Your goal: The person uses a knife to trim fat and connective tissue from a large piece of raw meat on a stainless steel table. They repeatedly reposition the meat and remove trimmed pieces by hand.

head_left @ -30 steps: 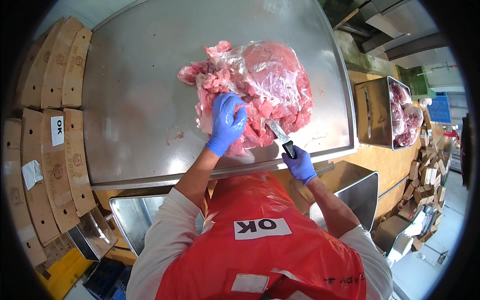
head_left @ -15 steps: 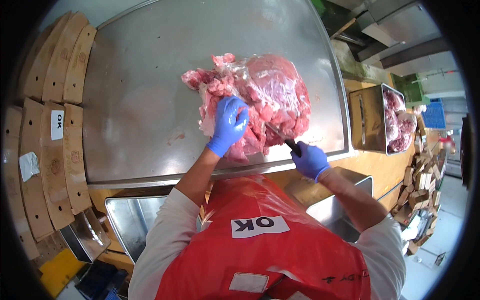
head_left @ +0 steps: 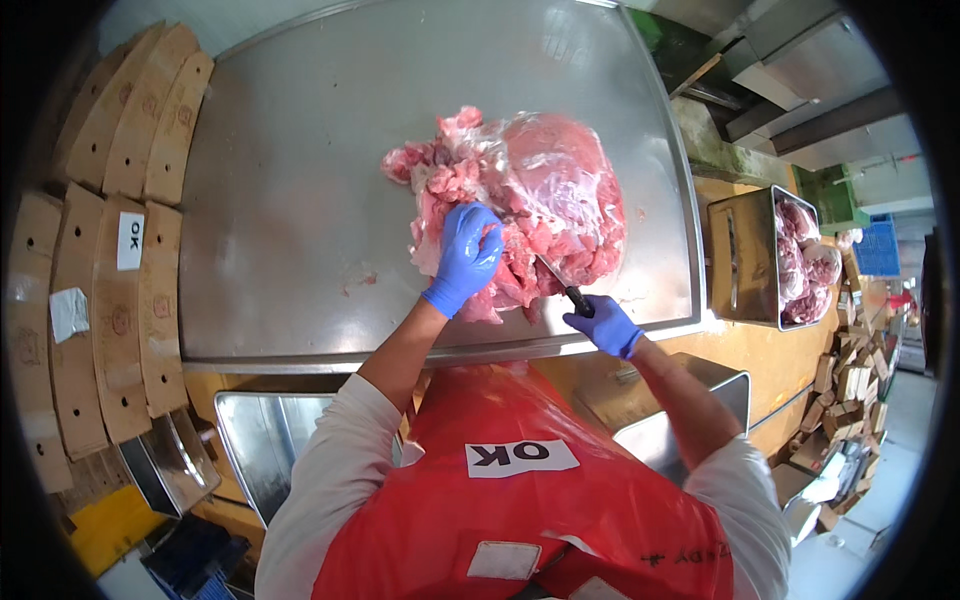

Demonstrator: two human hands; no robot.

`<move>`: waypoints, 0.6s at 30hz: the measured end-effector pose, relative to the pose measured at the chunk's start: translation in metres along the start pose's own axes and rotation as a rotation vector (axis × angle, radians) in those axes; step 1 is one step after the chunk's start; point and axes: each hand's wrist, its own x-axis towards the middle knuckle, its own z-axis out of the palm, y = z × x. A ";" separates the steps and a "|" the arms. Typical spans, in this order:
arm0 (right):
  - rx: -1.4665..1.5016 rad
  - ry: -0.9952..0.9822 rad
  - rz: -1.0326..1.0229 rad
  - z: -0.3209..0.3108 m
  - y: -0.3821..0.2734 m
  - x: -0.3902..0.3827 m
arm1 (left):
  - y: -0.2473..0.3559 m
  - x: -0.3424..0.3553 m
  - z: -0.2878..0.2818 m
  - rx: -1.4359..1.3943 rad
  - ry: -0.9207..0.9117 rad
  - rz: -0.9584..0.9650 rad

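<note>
A large piece of raw meat, pink with white fat and shiny membrane, lies on the steel table. My left hand, in a blue glove, is closed on the meat's near left part, its fingers curled into the flesh. In my right hand, also blue-gloved, is a knife gripped by its black handle. The narrow blade points up and left into the meat's near side, and its tip is hidden in the flesh. Small scraps and smears mark the steel left of the meat.
Cardboard boxes stack along the left side. A metal bin with bagged meat stands right of the table. More steel bins sit below the near edge, either side of my red apron. Wood pieces pile at far right.
My right hand has shifted slightly left and down with the knife, now tilted more steeply. The left hand keeps its hold on the meat. The whole view has shifted slightly.
</note>
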 end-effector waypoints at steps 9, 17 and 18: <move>0.507 -0.151 0.154 0.021 0.032 0.010 | 0.013 -0.016 0.009 -0.040 0.068 -0.003; 0.214 0.458 -0.434 0.083 0.052 0.029 | 0.016 -0.006 0.002 -0.069 0.094 -0.049; 0.338 0.269 -0.187 0.071 0.040 0.025 | 0.015 -0.014 0.003 -0.036 0.119 -0.031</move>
